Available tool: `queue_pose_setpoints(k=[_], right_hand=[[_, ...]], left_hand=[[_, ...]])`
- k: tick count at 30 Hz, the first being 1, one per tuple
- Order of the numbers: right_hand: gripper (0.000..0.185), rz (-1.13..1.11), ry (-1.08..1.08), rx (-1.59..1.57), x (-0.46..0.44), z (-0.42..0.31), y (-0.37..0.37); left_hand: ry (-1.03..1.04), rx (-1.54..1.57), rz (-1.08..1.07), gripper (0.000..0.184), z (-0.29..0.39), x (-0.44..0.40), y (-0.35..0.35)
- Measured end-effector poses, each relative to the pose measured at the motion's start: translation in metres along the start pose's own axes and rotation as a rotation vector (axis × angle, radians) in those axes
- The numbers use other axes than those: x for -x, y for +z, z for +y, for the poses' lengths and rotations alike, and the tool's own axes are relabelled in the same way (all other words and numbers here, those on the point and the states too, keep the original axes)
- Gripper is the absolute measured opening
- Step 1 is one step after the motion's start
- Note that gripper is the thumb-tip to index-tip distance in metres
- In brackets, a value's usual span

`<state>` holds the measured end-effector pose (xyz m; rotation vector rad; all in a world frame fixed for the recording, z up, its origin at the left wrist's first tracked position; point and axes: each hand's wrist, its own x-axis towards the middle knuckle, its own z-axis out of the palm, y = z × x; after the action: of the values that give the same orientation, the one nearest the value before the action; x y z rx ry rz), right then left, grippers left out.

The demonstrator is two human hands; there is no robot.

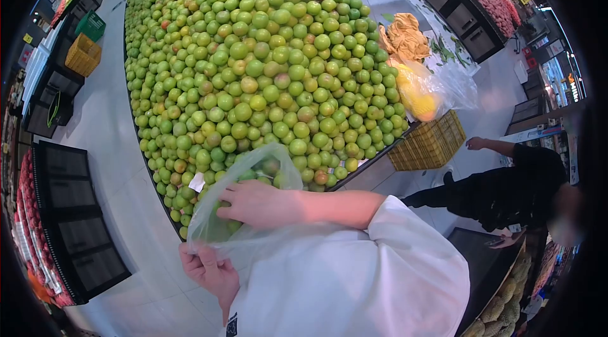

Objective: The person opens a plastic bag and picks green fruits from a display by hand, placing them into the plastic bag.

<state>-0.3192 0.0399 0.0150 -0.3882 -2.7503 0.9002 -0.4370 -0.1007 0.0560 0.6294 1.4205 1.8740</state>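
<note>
A big heap of green plums [253, 52], some with reddish patches, fills a display stand. At its near edge a clear plastic bag [278, 163] is held with its mouth spread. My left hand [209, 270] pinches the bag's rim between thumb and fingers at the lower left. Inside the bag's mouth, my right hand [256, 203] lies palm down with its fingers spread; green fruit shows around the fingertips. Whether anything is under that palm is hidden. A small white paper piece [197, 182] lies on the fruit beside the bag.
Right of the heap are an orange cloth [405, 37], a plastic bag with yellow contents [418, 93] and a yellow basket [430, 142]. A person in black [506, 188] is at the right. Dark cabinets [79, 217] stand left, with a yellow crate [83, 55] farther back.
</note>
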Motion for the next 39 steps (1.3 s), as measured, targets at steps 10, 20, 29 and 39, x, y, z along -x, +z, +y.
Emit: queue_pose_setpoints(k=[10, 20, 29, 39], right_hand=[[0.028, 0.062, -0.080, -0.313, 0.033, -0.004, -0.075], [0.021, 1.132, 0.576, 0.288, 0.091, 0.220, -0.184], [0.039, 0.758, 0.824, 0.754, 0.087, 0.267, -0.205], [0.032, 1.059, 0.651, 0.414, 0.067, 0.277, -0.228]], left_hand=[[0.050, 0.002, 0.050, 0.027, -0.003, -0.001, -0.001], [0.043, 0.027, -0.006, 0.023, -0.003, 0.000, -0.003], [0.016, 0.041, -0.003, 0.021, -0.002, 0.002, -0.004], [0.021, 0.089, -0.018, 0.019, -0.006, 0.003, -0.005]])
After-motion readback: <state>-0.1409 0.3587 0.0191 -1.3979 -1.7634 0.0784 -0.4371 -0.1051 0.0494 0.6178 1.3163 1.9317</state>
